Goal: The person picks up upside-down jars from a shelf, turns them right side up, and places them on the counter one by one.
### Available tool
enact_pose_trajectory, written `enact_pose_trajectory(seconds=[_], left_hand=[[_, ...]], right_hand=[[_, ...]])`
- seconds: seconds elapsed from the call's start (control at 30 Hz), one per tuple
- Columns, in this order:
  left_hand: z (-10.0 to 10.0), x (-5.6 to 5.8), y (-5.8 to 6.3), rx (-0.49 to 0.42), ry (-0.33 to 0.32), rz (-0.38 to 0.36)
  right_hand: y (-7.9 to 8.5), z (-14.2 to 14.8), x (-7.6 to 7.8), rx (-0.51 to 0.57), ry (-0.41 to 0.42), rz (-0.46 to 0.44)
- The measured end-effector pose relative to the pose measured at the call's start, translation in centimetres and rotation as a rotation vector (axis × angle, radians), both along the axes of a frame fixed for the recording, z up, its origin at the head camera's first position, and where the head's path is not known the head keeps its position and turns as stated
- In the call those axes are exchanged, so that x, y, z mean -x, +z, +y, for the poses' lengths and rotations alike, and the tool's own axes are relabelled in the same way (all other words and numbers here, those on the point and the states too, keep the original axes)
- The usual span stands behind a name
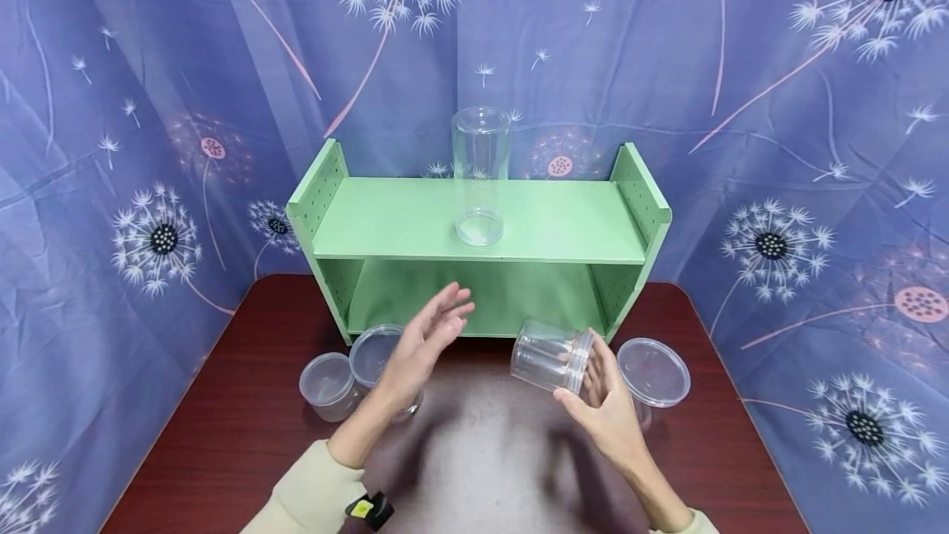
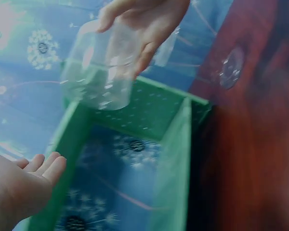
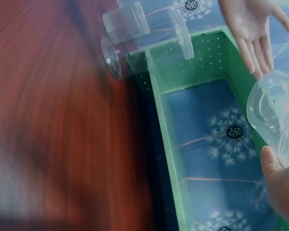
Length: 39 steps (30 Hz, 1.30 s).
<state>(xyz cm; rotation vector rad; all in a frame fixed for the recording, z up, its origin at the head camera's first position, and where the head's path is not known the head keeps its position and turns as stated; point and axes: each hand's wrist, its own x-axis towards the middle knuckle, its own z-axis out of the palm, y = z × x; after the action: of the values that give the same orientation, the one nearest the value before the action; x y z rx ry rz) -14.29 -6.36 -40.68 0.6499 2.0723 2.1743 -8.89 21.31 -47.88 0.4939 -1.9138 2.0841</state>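
A clear plastic jar (image 1: 547, 355) lies tilted on its side in the air, its lidded end to the right. My right hand (image 1: 610, 410) grips it around that lidded end, fingers behind and thumb at the lower front. To the left, my left hand (image 1: 421, 346) is held up with its fingers extended, apart from the jar and holding nothing. In the left wrist view the jar (image 2: 103, 67) hangs above the green shelf's end, with the fingers of the other hand around it. The right wrist view shows the jar (image 3: 277, 108) cut off by the frame edge.
A green two-tier shelf (image 1: 400, 221) stands at the back of the dark red table (image 1: 222, 435). On its upper tier is a tall clear cylinder (image 1: 480, 180). Two lidded clear containers (image 1: 328, 386) stand at left, and another clear lidded container (image 1: 654, 372) at right.
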Motion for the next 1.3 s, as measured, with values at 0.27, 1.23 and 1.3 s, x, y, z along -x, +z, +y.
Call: enact_pose_trajectory(seconds=[0.27,1.23,1.3], left_hand=[[-1.9,2.3,4.9,0.004,0.052,0.114],[-8.3,7.2,12.8,0.091,0.287,0.266],[-9.1,7.4,13.2,0.094,0.324,0.264]], right_hand=[[1.6,1.9,0.0,-0.102,-0.062,0.016],[6.1,6.3,-0.6,-0.499,-0.325,0.094],[6.2,6.5,-0.5,-0.508,-0.336,0.095]])
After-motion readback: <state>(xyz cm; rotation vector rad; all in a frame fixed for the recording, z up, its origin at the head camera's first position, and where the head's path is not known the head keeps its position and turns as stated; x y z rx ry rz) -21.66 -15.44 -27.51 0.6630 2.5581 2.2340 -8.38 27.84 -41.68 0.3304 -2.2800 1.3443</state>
